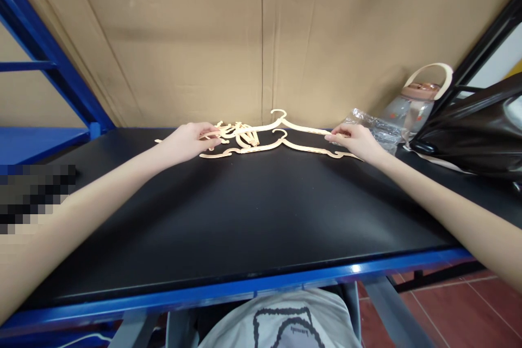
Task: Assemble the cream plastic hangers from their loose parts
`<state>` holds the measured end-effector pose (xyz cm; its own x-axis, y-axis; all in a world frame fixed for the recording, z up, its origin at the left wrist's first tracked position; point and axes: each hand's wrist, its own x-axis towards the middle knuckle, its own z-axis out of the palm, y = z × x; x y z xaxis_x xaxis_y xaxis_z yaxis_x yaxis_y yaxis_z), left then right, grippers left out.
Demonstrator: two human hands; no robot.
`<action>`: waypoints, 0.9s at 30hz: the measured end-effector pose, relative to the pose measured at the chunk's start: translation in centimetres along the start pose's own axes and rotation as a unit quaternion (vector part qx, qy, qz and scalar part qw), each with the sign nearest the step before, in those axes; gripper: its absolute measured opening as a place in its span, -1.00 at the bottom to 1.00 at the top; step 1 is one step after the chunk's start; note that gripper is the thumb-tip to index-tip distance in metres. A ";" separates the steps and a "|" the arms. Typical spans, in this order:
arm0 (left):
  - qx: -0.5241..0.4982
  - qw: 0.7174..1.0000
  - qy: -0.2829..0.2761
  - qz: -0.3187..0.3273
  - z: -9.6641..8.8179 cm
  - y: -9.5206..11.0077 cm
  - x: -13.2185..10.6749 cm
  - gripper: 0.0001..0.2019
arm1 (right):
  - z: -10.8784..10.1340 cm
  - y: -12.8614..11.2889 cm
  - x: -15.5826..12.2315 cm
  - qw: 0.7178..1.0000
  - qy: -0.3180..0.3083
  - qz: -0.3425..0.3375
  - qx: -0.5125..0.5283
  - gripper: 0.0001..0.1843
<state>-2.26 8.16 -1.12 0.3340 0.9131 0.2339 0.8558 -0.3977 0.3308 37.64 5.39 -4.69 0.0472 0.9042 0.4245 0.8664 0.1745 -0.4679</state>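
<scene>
My left hand and my right hand reach out to the far part of the black tabletop. A cream plastic clothes hanger spans between them, its hook pointing up and back. The fingers of each hand are closed around one of its ends. Just nearer to me, a second cream hanger lies flat on the table, roughly parallel to the first. Beside my left fingers is a jumbled pile of cream hangers, partly covered by the hand and the held hanger.
Crumpled clear plastic wrap lies behind my right hand. A clear bottle with a looped handle and a black bag stand at the right. Cardboard walls off the back. A blue frame rises at the left.
</scene>
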 end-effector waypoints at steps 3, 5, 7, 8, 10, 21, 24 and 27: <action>0.072 0.997 -0.009 -0.009 0.0 0.1 -0.1 -0.51 | -0.1 0.2 0.1 1.000 0.000 -0.011 -0.008 -0.56; 0.086 0.996 -0.039 -0.007 0.0 0.2 -0.2 -0.53 | -0.1 0.2 0.1 0.999 -0.018 -0.023 -0.017 -0.51; 0.081 0.994 -0.071 -0.002 0.1 0.2 -0.3 -0.53 | 0.0 0.1 0.1 0.998 -0.050 -0.028 -0.027 -0.46; 0.079 0.994 -0.081 0.000 0.1 0.3 -0.4 -0.53 | 0.0 0.1 0.0 0.997 -0.068 -0.027 -0.029 -0.43; 0.077 0.993 -0.088 -0.002 0.3 0.2 -0.5 -0.55 | 0.0 0.0 0.0 0.995 -0.089 -0.023 -0.028 -0.39; 0.026 0.995 -0.100 0.009 0.6 -0.2 -0.4 -0.63 | 0.0 -0.3 -0.2 0.993 -0.111 -0.024 -0.032 -0.41; 0.034 0.994 -0.101 0.009 0.5 -0.1 -0.4 -0.66 | 0.0 -0.2 -0.1 0.993 -0.110 -0.027 -0.042 -0.47; 0.048 0.993 -0.106 0.008 0.5 0.1 -0.4 -0.68 | 0.1 0.1 -0.1 0.992 -0.114 -0.031 -0.047 -0.51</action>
<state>-2.11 7.85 -1.61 0.4153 0.9089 0.0382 0.8797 -0.4119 0.2376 37.63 5.39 -4.86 -0.1132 0.9594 0.2584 0.9072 0.2058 -0.3668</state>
